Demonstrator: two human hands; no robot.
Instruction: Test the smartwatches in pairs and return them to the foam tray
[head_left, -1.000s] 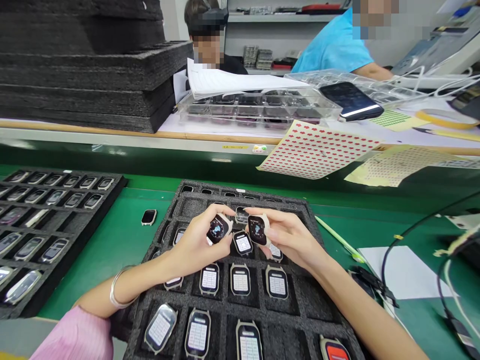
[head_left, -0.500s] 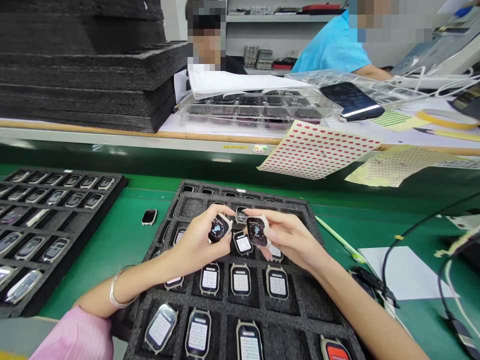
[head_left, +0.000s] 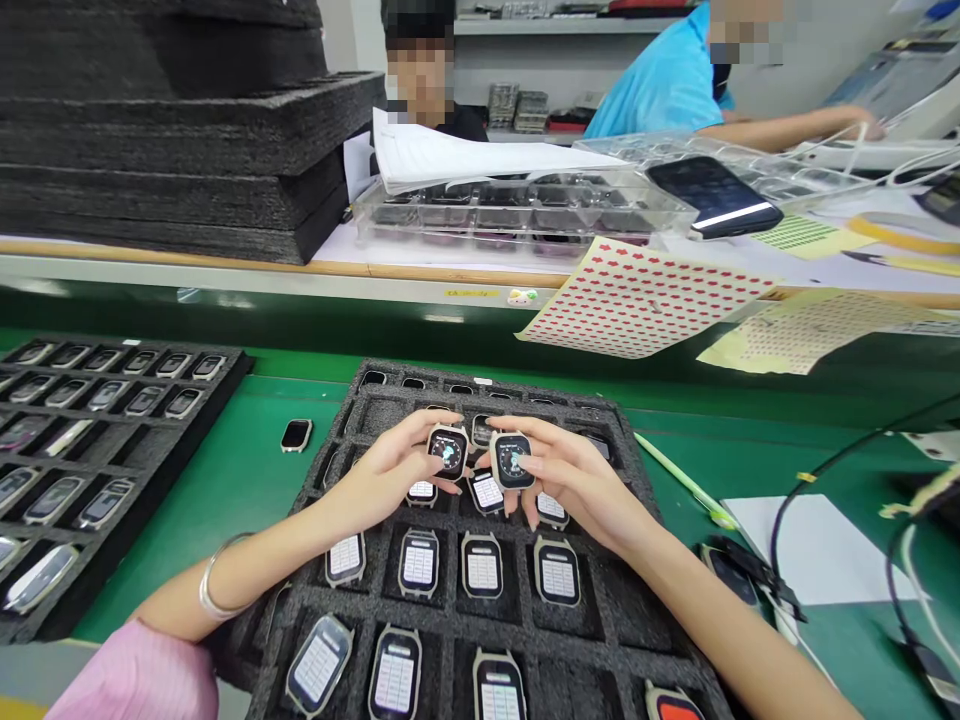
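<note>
My left hand [head_left: 390,472] pinches a small watch body with a lit dial [head_left: 448,451] above the black foam tray [head_left: 600,640]. Beside it, my right hand [head_left: 581,480] holds a second watch body [head_left: 512,460], its thumb lying across the screen. Both screens face me, side by side, over the tray's upper middle. Several watch bodies with lit white screens [head_left: 482,567] lie in the tray's pockets below my hands. A silver bangle [head_left: 211,590] circles my left wrist.
A second foam tray of watch bodies [head_left: 90,440] lies at left, a loose watch body [head_left: 295,435] on the green mat between. Cables [head_left: 832,470] and white paper [head_left: 810,545] are at right. Foam stack [head_left: 187,130], clear trays, sticker sheets [head_left: 637,300] and two people fill the bench behind.
Both hands have drawn slightly nearer to each other and turned the two watch bodies upright to face me. The person in blue behind has stretched an arm to the right.
</note>
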